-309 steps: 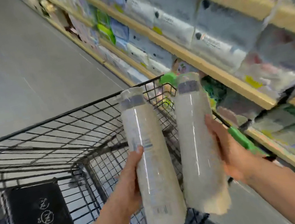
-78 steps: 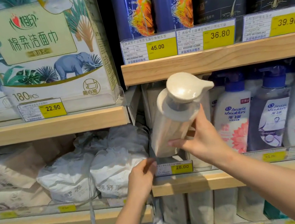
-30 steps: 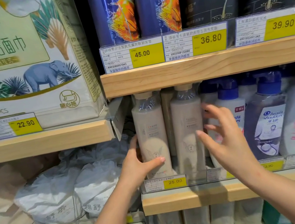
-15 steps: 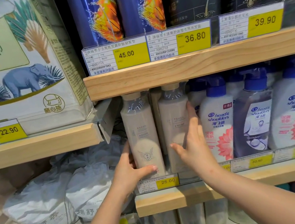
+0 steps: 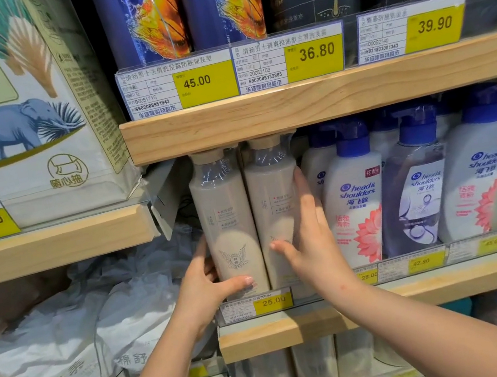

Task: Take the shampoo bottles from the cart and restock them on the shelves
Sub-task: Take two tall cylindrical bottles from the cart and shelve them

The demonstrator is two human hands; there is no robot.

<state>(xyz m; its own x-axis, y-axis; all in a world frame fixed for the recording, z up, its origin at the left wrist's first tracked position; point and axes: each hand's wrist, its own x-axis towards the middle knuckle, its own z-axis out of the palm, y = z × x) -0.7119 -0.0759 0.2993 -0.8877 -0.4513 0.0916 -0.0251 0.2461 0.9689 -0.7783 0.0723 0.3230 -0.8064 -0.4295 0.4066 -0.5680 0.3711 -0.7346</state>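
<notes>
Two tall beige shampoo bottles stand upright side by side at the left end of the middle wooden shelf [image 5: 296, 325]. My left hand [image 5: 204, 287] wraps the lower part of the left beige bottle [image 5: 225, 212], thumb across its front. My right hand [image 5: 308, 237] holds the right beige bottle [image 5: 271, 197], fingers up its right side and thumb on its front. Their pump tops are partly hidden behind the upper shelf board [image 5: 293, 108]. The cart is out of view.
White and blue Head & Shoulders bottles [image 5: 357, 196] crowd the shelf right beside the right beige bottle. Dark blue bottles [image 5: 146, 17] stand on the shelf above. A tissue box [image 5: 13, 106] and soft white packs [image 5: 67, 333] fill the left shelves. A 25.00 price tag [image 5: 257, 305] hangs below.
Both bottles came from over the cart to the shelf and now stand there. Over the last second my right hand closed from spread fingers onto the right bottle; my left hand stayed on the left one.
</notes>
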